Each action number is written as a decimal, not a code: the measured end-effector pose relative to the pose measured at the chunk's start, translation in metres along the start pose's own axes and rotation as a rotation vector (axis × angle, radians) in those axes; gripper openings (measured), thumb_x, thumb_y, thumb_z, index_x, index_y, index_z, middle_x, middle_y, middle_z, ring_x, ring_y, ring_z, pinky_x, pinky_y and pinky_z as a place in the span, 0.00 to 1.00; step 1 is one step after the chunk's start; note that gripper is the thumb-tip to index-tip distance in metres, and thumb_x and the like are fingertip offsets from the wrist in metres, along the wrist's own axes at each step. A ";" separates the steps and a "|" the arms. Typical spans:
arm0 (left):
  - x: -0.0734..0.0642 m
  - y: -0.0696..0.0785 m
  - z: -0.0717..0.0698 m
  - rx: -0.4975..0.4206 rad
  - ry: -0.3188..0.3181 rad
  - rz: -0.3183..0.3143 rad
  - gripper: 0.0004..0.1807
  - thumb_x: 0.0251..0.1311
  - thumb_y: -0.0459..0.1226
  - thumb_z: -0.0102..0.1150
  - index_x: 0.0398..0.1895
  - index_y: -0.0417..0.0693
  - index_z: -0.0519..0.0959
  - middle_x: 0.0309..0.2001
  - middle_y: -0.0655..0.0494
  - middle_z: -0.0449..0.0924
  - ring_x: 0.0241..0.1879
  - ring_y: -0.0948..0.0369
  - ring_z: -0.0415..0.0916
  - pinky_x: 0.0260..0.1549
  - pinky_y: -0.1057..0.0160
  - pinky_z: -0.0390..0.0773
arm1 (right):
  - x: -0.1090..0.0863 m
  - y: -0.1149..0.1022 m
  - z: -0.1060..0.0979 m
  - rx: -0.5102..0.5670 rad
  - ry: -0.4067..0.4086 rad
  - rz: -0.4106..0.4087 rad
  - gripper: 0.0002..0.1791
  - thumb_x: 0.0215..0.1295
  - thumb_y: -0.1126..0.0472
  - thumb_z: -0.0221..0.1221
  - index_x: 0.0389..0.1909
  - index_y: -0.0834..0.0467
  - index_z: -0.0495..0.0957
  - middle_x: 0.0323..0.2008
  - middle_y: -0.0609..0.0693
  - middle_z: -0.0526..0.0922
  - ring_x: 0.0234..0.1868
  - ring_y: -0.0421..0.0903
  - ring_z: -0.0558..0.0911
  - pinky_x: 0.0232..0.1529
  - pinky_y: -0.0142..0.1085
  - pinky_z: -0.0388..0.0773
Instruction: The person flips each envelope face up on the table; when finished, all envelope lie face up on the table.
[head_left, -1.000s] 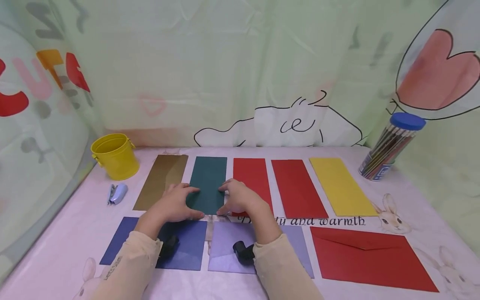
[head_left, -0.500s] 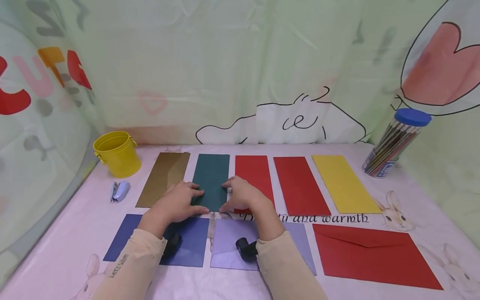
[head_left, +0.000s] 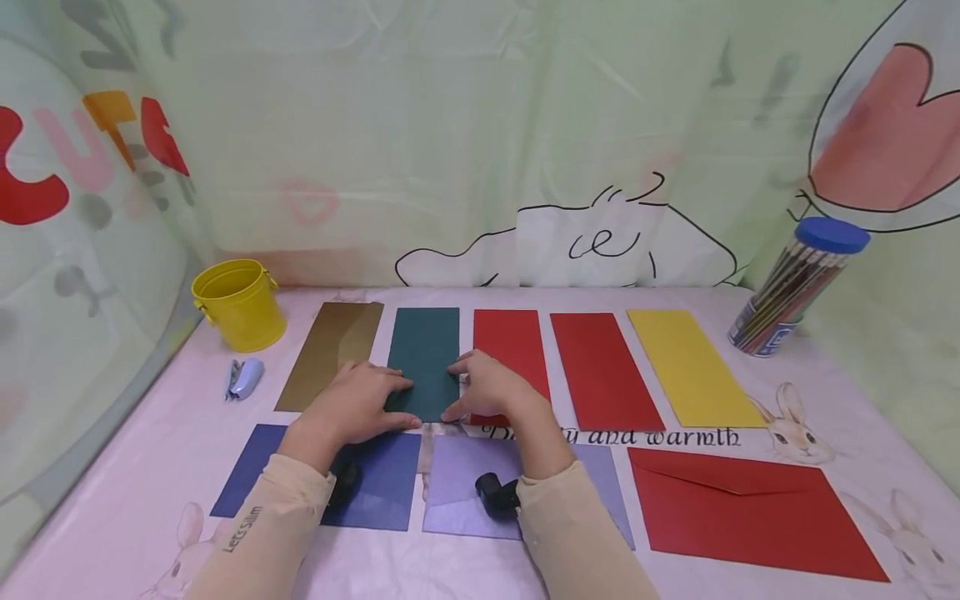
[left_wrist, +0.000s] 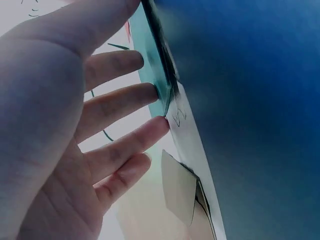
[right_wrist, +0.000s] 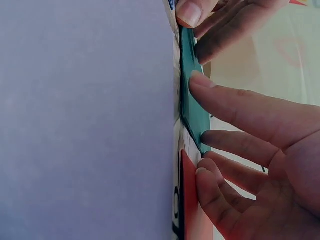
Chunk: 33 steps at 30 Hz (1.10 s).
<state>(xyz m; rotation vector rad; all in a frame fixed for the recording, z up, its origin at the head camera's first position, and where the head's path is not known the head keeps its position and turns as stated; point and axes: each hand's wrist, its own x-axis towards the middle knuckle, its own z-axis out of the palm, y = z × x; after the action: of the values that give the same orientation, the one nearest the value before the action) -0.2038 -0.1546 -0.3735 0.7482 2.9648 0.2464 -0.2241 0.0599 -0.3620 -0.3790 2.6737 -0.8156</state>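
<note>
A dark green envelope [head_left: 424,358] lies flat on the table between a brown envelope [head_left: 315,375] and a red envelope [head_left: 510,337]. My left hand [head_left: 352,404] rests at its lower left, fingers spread, the thumb along the near edge. At the lower right corner my right hand [head_left: 491,390] touches the green edge with its thumb and fingertips. Neither hand is curled round the envelope. The right wrist view shows my right thumb [right_wrist: 235,100] on the green envelope [right_wrist: 195,107], the other fingertips beside it. In the left wrist view the left fingers [left_wrist: 120,105] reach its edge.
Another red envelope [head_left: 607,371] and a yellow one [head_left: 693,367] continue the back row. Nearer lie blue [head_left: 382,492], lilac [head_left: 457,492] and red [head_left: 757,521] envelopes. A yellow bucket [head_left: 243,312] and a small stapler [head_left: 243,379] stand left, a pencil jar [head_left: 795,292] right.
The head view has shifted slightly, moving everything a little to the right in it. Both hands stay at the green envelope, which looks turned very slightly straighter.
</note>
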 end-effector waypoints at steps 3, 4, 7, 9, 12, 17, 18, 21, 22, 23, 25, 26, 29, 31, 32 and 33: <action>0.001 0.001 0.000 0.048 0.009 0.030 0.35 0.59 0.61 0.65 0.61 0.46 0.81 0.58 0.46 0.81 0.59 0.46 0.76 0.60 0.42 0.64 | 0.000 0.001 0.000 0.002 0.003 -0.002 0.42 0.49 0.57 0.77 0.67 0.60 0.74 0.67 0.57 0.71 0.66 0.55 0.70 0.58 0.49 0.76; 0.001 0.001 0.000 0.061 0.012 0.040 0.35 0.60 0.60 0.64 0.61 0.46 0.81 0.57 0.46 0.82 0.58 0.46 0.77 0.60 0.41 0.65 | 0.000 0.002 0.000 0.001 0.004 -0.001 0.42 0.50 0.57 0.77 0.68 0.60 0.74 0.67 0.57 0.70 0.66 0.55 0.70 0.58 0.49 0.76; 0.002 0.002 0.001 0.086 0.021 0.066 0.30 0.65 0.57 0.61 0.61 0.46 0.82 0.54 0.47 0.83 0.55 0.47 0.79 0.61 0.41 0.65 | 0.001 0.004 0.000 0.008 0.004 -0.007 0.39 0.53 0.55 0.75 0.67 0.61 0.74 0.67 0.57 0.71 0.66 0.55 0.70 0.57 0.49 0.76; 0.003 0.003 0.001 0.087 0.038 0.086 0.25 0.69 0.53 0.59 0.59 0.47 0.83 0.51 0.49 0.85 0.53 0.49 0.81 0.61 0.41 0.66 | 0.001 0.005 -0.001 0.027 0.004 -0.012 0.37 0.58 0.53 0.72 0.67 0.61 0.74 0.65 0.57 0.73 0.64 0.55 0.72 0.57 0.50 0.76; 0.004 0.005 0.002 0.069 0.086 0.101 0.19 0.72 0.44 0.57 0.60 0.47 0.81 0.44 0.52 0.87 0.45 0.53 0.84 0.59 0.44 0.71 | 0.001 0.007 -0.003 0.084 0.010 -0.015 0.41 0.60 0.48 0.69 0.70 0.61 0.70 0.63 0.57 0.76 0.62 0.55 0.75 0.57 0.51 0.76; 0.003 0.009 -0.006 -0.087 0.221 0.056 0.33 0.68 0.34 0.59 0.75 0.47 0.62 0.37 0.50 0.82 0.21 0.59 0.76 0.32 0.59 0.82 | 0.001 0.005 -0.005 0.172 0.023 -0.006 0.52 0.55 0.44 0.71 0.77 0.57 0.58 0.61 0.56 0.78 0.61 0.56 0.76 0.56 0.52 0.77; 0.002 0.010 -0.009 -0.123 0.256 0.037 0.37 0.66 0.34 0.60 0.78 0.50 0.58 0.39 0.49 0.80 0.19 0.60 0.73 0.28 0.61 0.82 | 0.001 0.004 -0.005 0.179 0.022 -0.007 0.53 0.55 0.44 0.72 0.78 0.56 0.58 0.61 0.56 0.78 0.61 0.56 0.76 0.56 0.52 0.77; 0.000 0.014 -0.017 -0.215 0.360 -0.023 0.44 0.60 0.32 0.64 0.79 0.51 0.56 0.53 0.43 0.74 0.24 0.58 0.73 0.30 0.59 0.83 | 0.001 0.002 -0.003 0.175 0.013 -0.034 0.51 0.56 0.47 0.72 0.78 0.54 0.59 0.61 0.57 0.78 0.61 0.56 0.77 0.55 0.52 0.78; -0.001 0.015 -0.019 -0.233 0.386 -0.047 0.44 0.58 0.31 0.65 0.78 0.50 0.58 0.58 0.42 0.72 0.28 0.57 0.75 0.34 0.57 0.84 | 0.001 0.002 -0.003 0.169 0.010 -0.043 0.50 0.56 0.47 0.72 0.77 0.52 0.60 0.61 0.57 0.77 0.61 0.56 0.77 0.55 0.52 0.77; -0.001 0.016 -0.021 -0.253 0.402 -0.069 0.43 0.56 0.31 0.66 0.77 0.49 0.60 0.59 0.41 0.71 0.33 0.55 0.76 0.38 0.54 0.84 | 0.001 0.001 -0.003 0.166 0.007 -0.052 0.49 0.57 0.48 0.72 0.77 0.52 0.60 0.62 0.57 0.77 0.61 0.56 0.77 0.55 0.52 0.78; -0.001 0.017 -0.024 -0.326 0.412 -0.111 0.42 0.55 0.30 0.67 0.74 0.45 0.63 0.59 0.40 0.70 0.39 0.51 0.77 0.41 0.51 0.84 | 0.001 0.001 -0.002 0.155 0.005 -0.071 0.47 0.58 0.50 0.71 0.77 0.51 0.61 0.62 0.57 0.77 0.61 0.56 0.77 0.55 0.52 0.77; -0.001 0.017 -0.026 -0.373 0.406 -0.137 0.41 0.54 0.29 0.68 0.74 0.43 0.63 0.59 0.40 0.71 0.41 0.50 0.79 0.41 0.51 0.84 | 0.001 0.001 -0.002 0.148 0.004 -0.080 0.46 0.59 0.50 0.70 0.77 0.50 0.61 0.62 0.57 0.77 0.61 0.56 0.77 0.55 0.51 0.77; -0.002 0.017 -0.030 -0.527 0.386 -0.202 0.41 0.53 0.28 0.70 0.72 0.40 0.63 0.59 0.38 0.71 0.41 0.48 0.82 0.41 0.50 0.84 | 0.001 0.000 -0.001 0.138 0.003 -0.093 0.44 0.61 0.51 0.69 0.77 0.49 0.62 0.62 0.57 0.76 0.60 0.56 0.77 0.55 0.51 0.77; -0.003 0.017 -0.031 -0.611 0.376 -0.250 0.40 0.53 0.28 0.70 0.71 0.40 0.63 0.60 0.36 0.72 0.42 0.46 0.83 0.42 0.49 0.83 | 0.000 0.000 -0.001 0.136 0.001 -0.094 0.43 0.62 0.52 0.69 0.77 0.49 0.62 0.62 0.57 0.76 0.60 0.56 0.77 0.55 0.51 0.77; -0.004 0.018 -0.032 -0.638 0.371 -0.270 0.40 0.53 0.29 0.70 0.70 0.40 0.64 0.60 0.36 0.72 0.45 0.44 0.83 0.44 0.48 0.83 | 0.000 0.000 -0.001 0.138 -0.002 -0.091 0.43 0.62 0.52 0.68 0.77 0.49 0.62 0.63 0.57 0.76 0.60 0.56 0.77 0.55 0.51 0.78; -0.005 0.018 -0.033 -0.654 0.367 -0.286 0.39 0.53 0.29 0.70 0.69 0.40 0.64 0.61 0.35 0.72 0.47 0.43 0.82 0.45 0.47 0.82 | -0.001 0.000 -0.001 0.142 -0.005 -0.086 0.43 0.62 0.52 0.68 0.77 0.49 0.61 0.63 0.58 0.75 0.60 0.56 0.77 0.55 0.51 0.78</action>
<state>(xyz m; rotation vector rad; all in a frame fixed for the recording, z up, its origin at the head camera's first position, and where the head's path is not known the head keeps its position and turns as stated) -0.1951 -0.1458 -0.3377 0.2071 2.9343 1.3616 -0.2239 0.0605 -0.3611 -0.4621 2.5911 -1.0216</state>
